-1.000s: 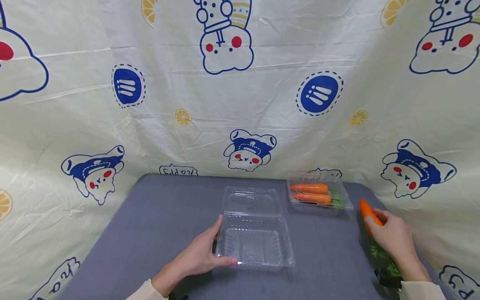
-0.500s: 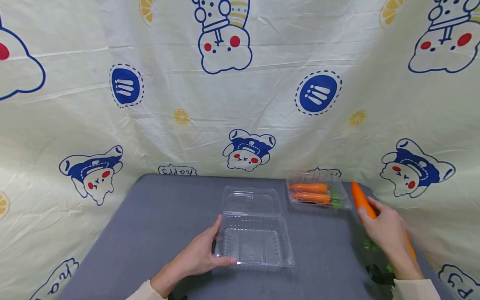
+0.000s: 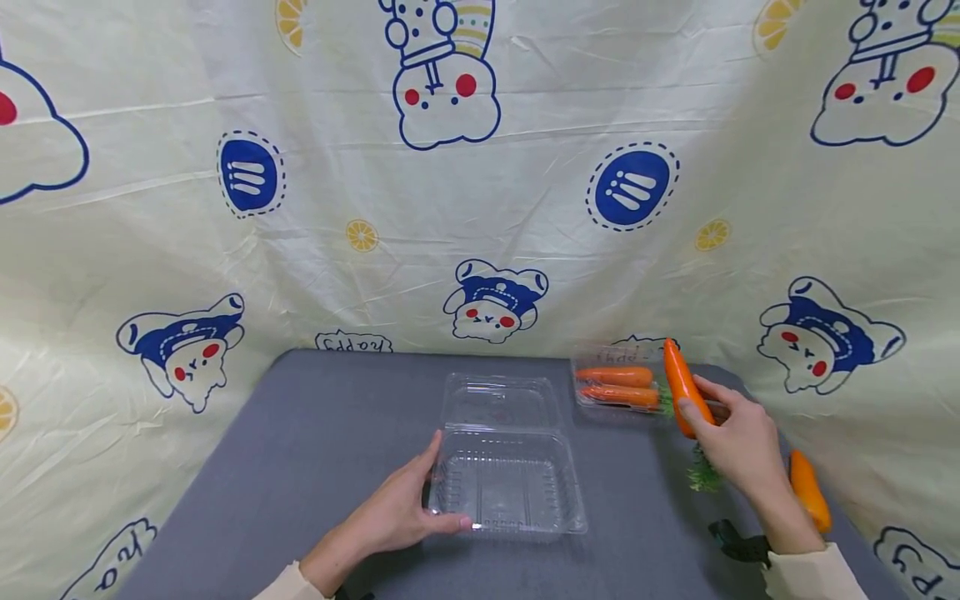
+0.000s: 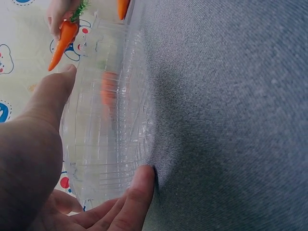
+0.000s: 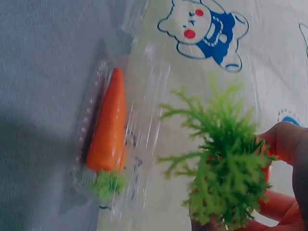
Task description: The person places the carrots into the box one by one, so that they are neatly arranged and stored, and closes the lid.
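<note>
An open clear plastic clamshell box (image 3: pixel 510 527) stands mid-table, its lid folded back. My left hand (image 3: pixel 401 508) holds its left side, thumb along the front edge and fingers toward the far corner. Over the right part of the table, my right hand (image 3: pixel 742 437) grips a carrot (image 3: pixel 684 392) with its orange tip pointing up and away. The carrot's feathery green top (image 5: pixel 226 168) sticks out toward the wrist camera. Behind it, a second clear box (image 3: pixel 611 355) contains two carrots (image 3: pixel 618 395) with green tops.
Another carrot (image 3: pixel 810 492) lies at the table's right edge, partly hidden by the right forearm. The grey table (image 3: pixel 300 433) meets a patterned cloth (image 3: pixel 315 250) at the back. A black strap (image 3: pixel 738 546) is at the right wrist.
My right hand has lifted the carrot and carried it left and away from me, uncovering the other carrot at the right edge. The left hand and open box stay put.
</note>
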`<move>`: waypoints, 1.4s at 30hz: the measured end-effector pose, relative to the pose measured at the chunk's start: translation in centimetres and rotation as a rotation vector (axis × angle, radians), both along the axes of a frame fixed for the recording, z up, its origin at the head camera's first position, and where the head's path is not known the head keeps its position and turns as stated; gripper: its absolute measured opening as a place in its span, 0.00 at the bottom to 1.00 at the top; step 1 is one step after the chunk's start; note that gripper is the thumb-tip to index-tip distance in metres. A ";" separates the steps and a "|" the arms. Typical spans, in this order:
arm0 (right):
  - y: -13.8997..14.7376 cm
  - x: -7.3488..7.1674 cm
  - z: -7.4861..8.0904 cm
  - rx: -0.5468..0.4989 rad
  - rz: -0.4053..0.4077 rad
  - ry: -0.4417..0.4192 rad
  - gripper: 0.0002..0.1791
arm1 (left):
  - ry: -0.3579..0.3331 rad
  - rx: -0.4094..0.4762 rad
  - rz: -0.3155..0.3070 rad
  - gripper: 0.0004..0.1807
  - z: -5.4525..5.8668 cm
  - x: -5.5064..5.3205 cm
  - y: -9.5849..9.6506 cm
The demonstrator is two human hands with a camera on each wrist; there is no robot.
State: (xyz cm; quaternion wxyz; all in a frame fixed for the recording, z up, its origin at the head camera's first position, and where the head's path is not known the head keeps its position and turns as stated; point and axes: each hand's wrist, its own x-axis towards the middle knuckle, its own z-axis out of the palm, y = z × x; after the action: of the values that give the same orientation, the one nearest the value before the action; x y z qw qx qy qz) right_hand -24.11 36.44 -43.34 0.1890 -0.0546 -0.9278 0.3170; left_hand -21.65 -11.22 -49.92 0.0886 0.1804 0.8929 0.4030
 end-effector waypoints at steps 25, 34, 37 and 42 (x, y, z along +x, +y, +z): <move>-6.5 -0.1 1.3 -0.074 0.224 0.001 0.36 | -0.006 0.021 -0.007 0.76 0.0 0.0 -0.2; -9.7 -0.6 1.6 -0.143 0.347 -0.011 0.36 | -0.004 0.018 -0.005 0.77 0.1 0.0 -0.1; -10.9 -0.7 1.7 -0.164 0.369 -0.006 0.35 | -0.004 0.020 -0.004 0.77 0.1 0.0 -0.2; -12.9 -1.1 2.0 -0.163 0.394 -0.002 0.35 | -0.007 0.022 -0.008 0.76 0.1 0.0 -0.2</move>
State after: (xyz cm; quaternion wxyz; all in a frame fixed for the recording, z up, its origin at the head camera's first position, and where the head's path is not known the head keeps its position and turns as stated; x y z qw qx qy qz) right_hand -25.20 23.54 -41.38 0.1175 0.1126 -0.8920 0.4217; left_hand -21.60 -11.43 -49.79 0.0913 0.1837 0.8873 0.4131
